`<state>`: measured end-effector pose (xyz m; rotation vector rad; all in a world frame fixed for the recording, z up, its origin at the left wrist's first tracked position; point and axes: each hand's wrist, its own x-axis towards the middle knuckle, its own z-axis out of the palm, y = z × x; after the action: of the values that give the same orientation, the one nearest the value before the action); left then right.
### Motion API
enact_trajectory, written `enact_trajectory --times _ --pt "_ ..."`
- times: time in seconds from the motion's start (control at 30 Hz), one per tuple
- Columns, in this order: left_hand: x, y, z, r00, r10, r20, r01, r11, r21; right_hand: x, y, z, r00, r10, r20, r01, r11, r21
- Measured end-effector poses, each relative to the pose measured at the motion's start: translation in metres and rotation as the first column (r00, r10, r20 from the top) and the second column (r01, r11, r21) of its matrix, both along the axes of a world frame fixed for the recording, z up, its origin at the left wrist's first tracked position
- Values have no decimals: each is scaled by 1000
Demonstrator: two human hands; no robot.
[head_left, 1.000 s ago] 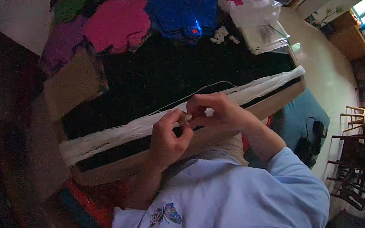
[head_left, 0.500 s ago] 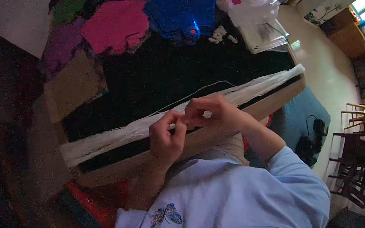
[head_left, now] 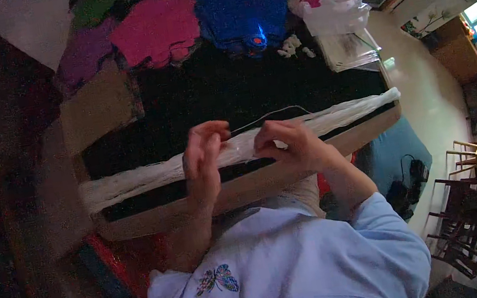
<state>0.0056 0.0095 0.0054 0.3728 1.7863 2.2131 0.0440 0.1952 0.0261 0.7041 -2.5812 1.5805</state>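
Observation:
A long skein of white thread [head_left: 149, 178] lies across the near side of the dark table top [head_left: 180, 102]. My left hand [head_left: 202, 158] is raised over its middle, slightly blurred, with thumb and fingers apart. Just to the right, my right hand [head_left: 291, 143] has thumb and forefinger pinched together at the skein; what lies between the fingertips is too small to make out. A loose white strand [head_left: 273, 112] arches above the skein, running from near my left fingers toward the right.
Stacks of folded cloth line the far side, among them a pink stack [head_left: 158, 30] and a blue stack [head_left: 241, 16]. Small white pieces [head_left: 291, 47] lie near a white plastic bag [head_left: 332, 10]. A brown cardboard piece [head_left: 99, 109] is at left; dark chairs [head_left: 461, 200] stand at right.
My hands were together with fingertips meeting; now they are apart. The left has moved left and up, its fingers loosened. The right has shifted slightly right and stays pinched.

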Motion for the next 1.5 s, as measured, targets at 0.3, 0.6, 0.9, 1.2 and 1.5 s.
enact_trajectory --times 0.3,0.6,0.9,1.2,1.5 --pt "4 -12 -20 669 -467 578 299 881 366 2 7 -1 992 94 -83 -87 993 76" --pt "7 -9 -8 584 -210 -784 -243 877 -416 4 -2 -6 596 16 802 470 804 -365" --pt "15 -9 2 910 -342 235 369 926 -80 -8 -4 6 986 -88 -144 99 993 67" --pt "2 -1 -7 974 45 -220 -109 951 -290 6 -9 -4 840 -105 -532 298 909 291" --pt "5 4 -5 994 -105 -13 106 992 71 -6 -6 -30 903 -223 -368 302 938 173"
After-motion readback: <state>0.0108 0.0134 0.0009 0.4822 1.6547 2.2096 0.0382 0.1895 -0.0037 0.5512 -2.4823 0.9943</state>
